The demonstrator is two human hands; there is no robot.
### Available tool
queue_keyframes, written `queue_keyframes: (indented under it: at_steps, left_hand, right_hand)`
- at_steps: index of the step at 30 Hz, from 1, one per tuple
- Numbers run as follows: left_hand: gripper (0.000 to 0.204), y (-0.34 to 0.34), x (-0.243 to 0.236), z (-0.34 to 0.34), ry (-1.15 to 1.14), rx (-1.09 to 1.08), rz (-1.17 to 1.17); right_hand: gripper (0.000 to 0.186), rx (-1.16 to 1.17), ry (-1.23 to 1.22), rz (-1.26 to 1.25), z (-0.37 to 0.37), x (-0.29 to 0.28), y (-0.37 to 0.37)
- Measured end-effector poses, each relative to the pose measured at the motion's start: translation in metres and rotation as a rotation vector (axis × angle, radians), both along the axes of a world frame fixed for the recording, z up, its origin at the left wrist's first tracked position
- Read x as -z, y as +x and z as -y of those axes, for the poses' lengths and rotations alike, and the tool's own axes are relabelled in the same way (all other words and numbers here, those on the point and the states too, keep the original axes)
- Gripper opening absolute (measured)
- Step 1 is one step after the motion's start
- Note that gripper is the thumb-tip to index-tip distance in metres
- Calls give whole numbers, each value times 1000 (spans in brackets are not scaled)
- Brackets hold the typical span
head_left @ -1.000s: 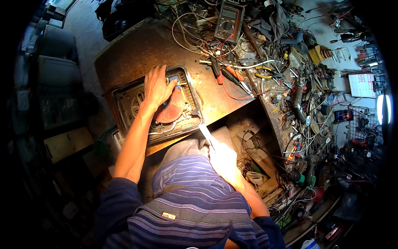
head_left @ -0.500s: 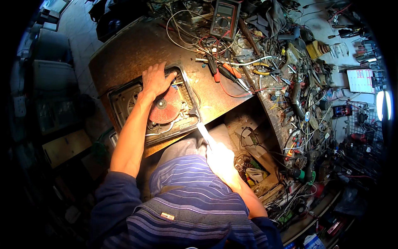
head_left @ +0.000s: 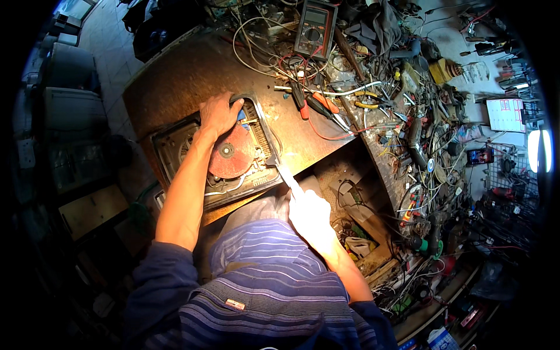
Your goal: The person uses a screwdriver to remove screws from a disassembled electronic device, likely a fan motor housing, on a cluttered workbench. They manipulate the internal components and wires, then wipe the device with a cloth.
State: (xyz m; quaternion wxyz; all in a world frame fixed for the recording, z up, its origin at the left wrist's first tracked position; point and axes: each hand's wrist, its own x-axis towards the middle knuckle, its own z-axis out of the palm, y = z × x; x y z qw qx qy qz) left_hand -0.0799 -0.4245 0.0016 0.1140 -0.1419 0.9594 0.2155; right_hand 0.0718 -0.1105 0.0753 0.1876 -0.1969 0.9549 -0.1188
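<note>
An opened induction cooker (head_left: 201,201) lies tilted on the bench, its round reddish-brown coil (head_left: 232,156) and a circuit board showing inside the dark housing. My left hand (head_left: 219,115) grips the cooker's far rim, fingers curled over the edge and thumb to the right. In my right hand (head_left: 310,217) is what looks like a brush (head_left: 289,178), with a long pale handle made bright by glare. Its dark end meets the near right corner of the housing. The fingers wrap round the handle's lower part.
A brown wooden bench (head_left: 169,79) bears the cooker. Farther right lie a multimeter (head_left: 315,30), test leads, an orange-handled tool (head_left: 325,102) and yellow-handled pliers (head_left: 366,105). Tangled wires and parts crowd the right side. An open drawer (head_left: 373,248) holds loose parts beside my right forearm.
The right hand and brush have shifted slightly, and the brush's end is now farther over the housing corner. My left fingers, stretched out earlier, have curled round the far rim.
</note>
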Motion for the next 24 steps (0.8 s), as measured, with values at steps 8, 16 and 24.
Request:
queue_keyframes:
  at_steps: [8,16,24]
  left_hand:
    - [48,2,-2,-2,8,-9,-41]
    - [49,2,-1,-1,15,-25,-7]
    - [49,2,7,0,45,-43,-34]
  right_hand:
    - [64,-89,-11,-115,14,1,-29]
    - [47,-109,18,-97,24,-7,-40]
    - [38,-136,-13,-82,29,4,-63]
